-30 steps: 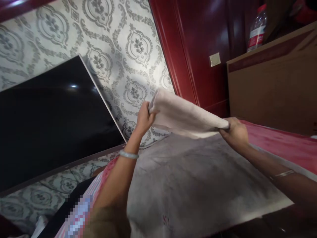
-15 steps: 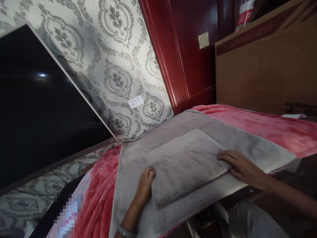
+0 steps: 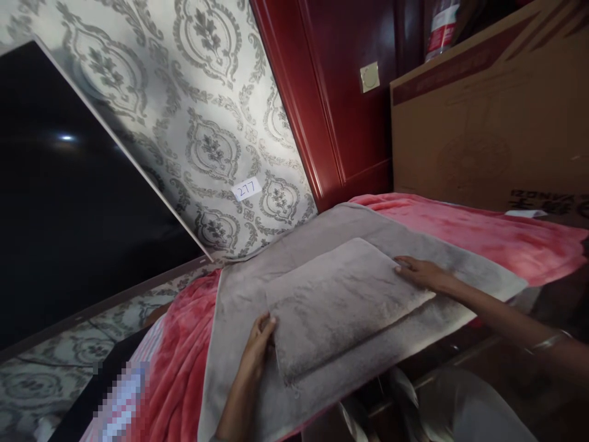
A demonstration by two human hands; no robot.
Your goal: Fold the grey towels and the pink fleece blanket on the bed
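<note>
A folded grey towel [image 3: 340, 307] with a soft pile lies on a larger grey cloth [image 3: 239, 368] spread flat. One loose thread hangs from its near left corner. My left hand [image 3: 255, 347] is closed at the towel's left edge, thumb on the upper side and the other fingers partly hidden. At the right edge, toward the far corner, my right hand [image 3: 421, 274] pinches the fabric between thumb and fingers. The towel's near edge shows a thick fold.
Pink-red blankets [image 3: 483, 239] lie under the grey cloth on both sides. A large dark screen [image 3: 83, 202] leans at the left. A cardboard box [image 3: 483, 135] and a bottle [image 3: 442, 31] stand at the back right. The wall bears a paper label [image 3: 247, 189] reading 277.
My right hand has shifted up along the towel's right edge, its thumb now showing on top. My left hand has turned, with its thumb now over the left edge. The view has moved slightly.
</note>
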